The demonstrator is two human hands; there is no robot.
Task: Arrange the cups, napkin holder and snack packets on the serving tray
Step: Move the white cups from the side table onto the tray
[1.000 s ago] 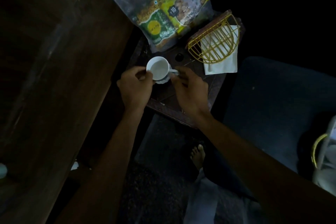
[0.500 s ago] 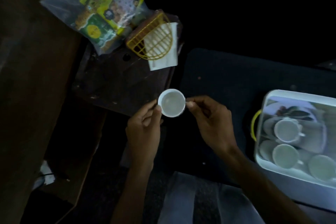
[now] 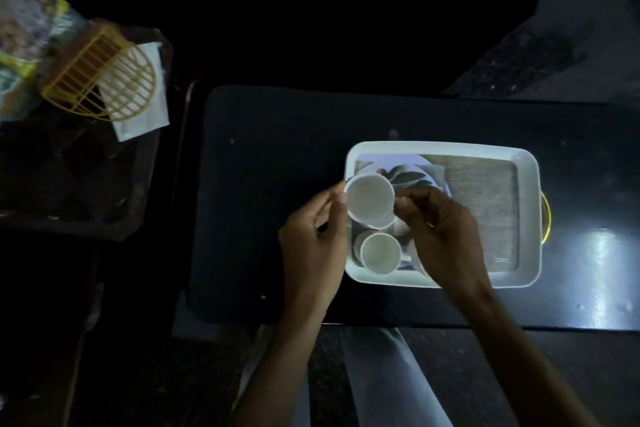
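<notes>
Both hands, left (image 3: 313, 246) and right (image 3: 441, 236), grip a white cup (image 3: 370, 197) over the tray's (image 3: 528, 218) left end, apparently to seat it beside another cup (image 3: 379, 252); napkin holder (image 3: 104, 80) and snack packets (image 3: 24, 35) wait far left.

The crinkled clear plastic bag of yellow and green snack packets (image 3: 24, 35) is cut off by the left edge and smeared with blur, its print unreadable. The right hand (image 3: 440, 236) covers part of the white rectangular serving tray (image 3: 530, 218) and whatever stands beneath it. The white cup's (image 3: 370, 202) handle is hidden behind the right fingers (image 3: 408, 199).
</notes>
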